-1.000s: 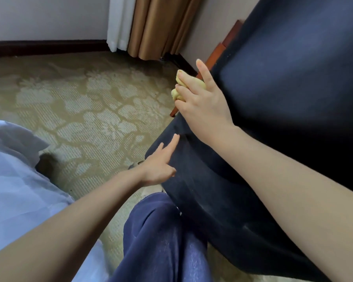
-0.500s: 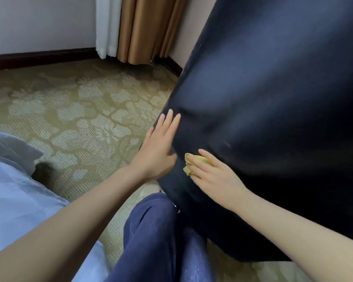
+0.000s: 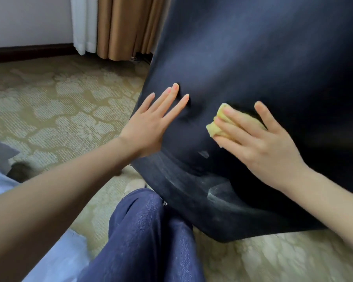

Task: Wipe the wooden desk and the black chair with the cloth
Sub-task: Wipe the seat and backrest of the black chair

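The black chair fills the right and upper part of the view, its dark padded back facing me. A folded yellow cloth lies flat against that surface under my right hand, which presses it with spread, straight fingers. My left hand rests flat on the chair's left side with its fingers straight and denting the padding. The wooden desk is not in view.
Patterned beige carpet covers the floor to the left and below. Brown and white curtains hang at the back by a dark skirting board. White bedding lies at the lower left. My knee in blue trousers is under the chair.
My right hand with the cloth swept down the chair from its upper edge, then rightward and slightly up across its back. My left hand moved up and flattened against the chair.
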